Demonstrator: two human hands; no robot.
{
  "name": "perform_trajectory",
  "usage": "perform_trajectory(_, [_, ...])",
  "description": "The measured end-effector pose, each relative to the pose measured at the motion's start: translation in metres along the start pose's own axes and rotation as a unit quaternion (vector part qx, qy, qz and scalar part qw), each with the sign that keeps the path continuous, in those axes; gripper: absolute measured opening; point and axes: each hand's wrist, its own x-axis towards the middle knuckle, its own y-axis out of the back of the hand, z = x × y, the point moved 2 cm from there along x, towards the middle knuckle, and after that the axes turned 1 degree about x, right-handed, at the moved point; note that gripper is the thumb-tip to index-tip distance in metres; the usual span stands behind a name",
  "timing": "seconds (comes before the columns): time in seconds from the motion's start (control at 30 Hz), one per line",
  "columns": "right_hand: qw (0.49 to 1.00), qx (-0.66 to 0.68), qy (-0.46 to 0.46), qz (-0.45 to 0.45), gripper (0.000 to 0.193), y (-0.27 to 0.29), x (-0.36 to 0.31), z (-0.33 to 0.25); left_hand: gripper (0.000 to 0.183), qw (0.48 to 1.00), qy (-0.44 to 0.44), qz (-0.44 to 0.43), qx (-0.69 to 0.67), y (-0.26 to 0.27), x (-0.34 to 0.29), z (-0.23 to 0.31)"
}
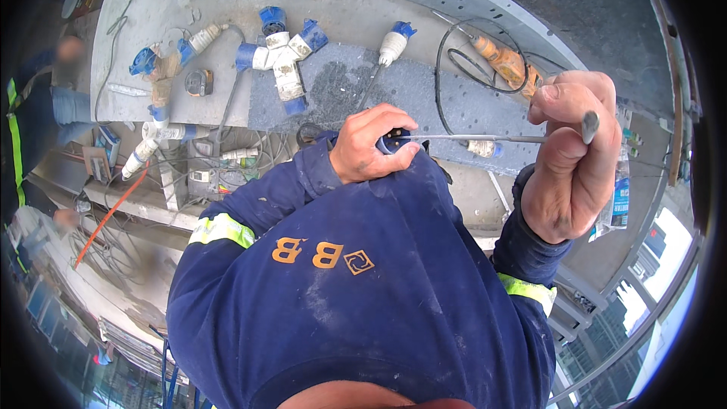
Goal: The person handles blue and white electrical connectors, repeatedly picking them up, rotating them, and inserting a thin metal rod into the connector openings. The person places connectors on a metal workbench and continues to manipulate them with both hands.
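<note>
My left hand is wrapped round a blue round industrial plug connector, held close in front of my chest with its dark contact face partly showing. A long thin metal rod runs level from the connector's face across to my right hand. My right fingers are pinched round the rod, and its flattened end sticks out past them. How deep the other end sits in the connector cannot be seen, as my left fingers cover part of it.
White and blue splitter connectors lie on the grey bench beyond my hands. An orange power tool with a looped black cable lies at the far right. At left are more connectors, an orange cable and another person.
</note>
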Motion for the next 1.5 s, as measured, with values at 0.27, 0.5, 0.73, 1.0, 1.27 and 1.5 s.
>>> perform_trajectory(0.27, [0.984, -0.149, -0.100, 0.011, 0.027, 0.011, -0.016, -0.020, 0.049, 0.998, 0.047, 0.038, 0.031, 0.000, -0.002, -0.002])
perform_trajectory(0.5, [0.993, -0.004, -0.109, -0.039, 0.030, 0.012, -0.019, -0.019, 0.050, 0.998, 0.038, 0.043, 0.034, -0.001, -0.004, -0.005])
perform_trajectory(0.73, [0.992, 0.031, -0.119, 0.018, 0.025, 0.010, -0.019, -0.015, 0.049, 0.997, 0.031, 0.058, 0.037, 0.000, -0.003, -0.004])
perform_trajectory(1.0, [0.996, 0.034, -0.076, -0.037, 0.008, 0.005, -0.023, -0.005, 0.047, 0.995, 0.038, 0.073, 0.054, -0.002, -0.010, -0.009])
perform_trajectory(1.27, [0.996, 0.081, -0.032, -0.028, 0.012, 0.016, -0.017, -0.004, 0.047, 0.998, 0.039, 0.040, 0.005, -0.001, -0.006, -0.004])
perform_trajectory(1.5, [0.984, 0.151, -0.007, -0.094, 0.020, 0.036, -0.018, -0.010, 0.046, 0.997, 0.045, -0.015, -0.061, 0.002, -0.011, -0.004])
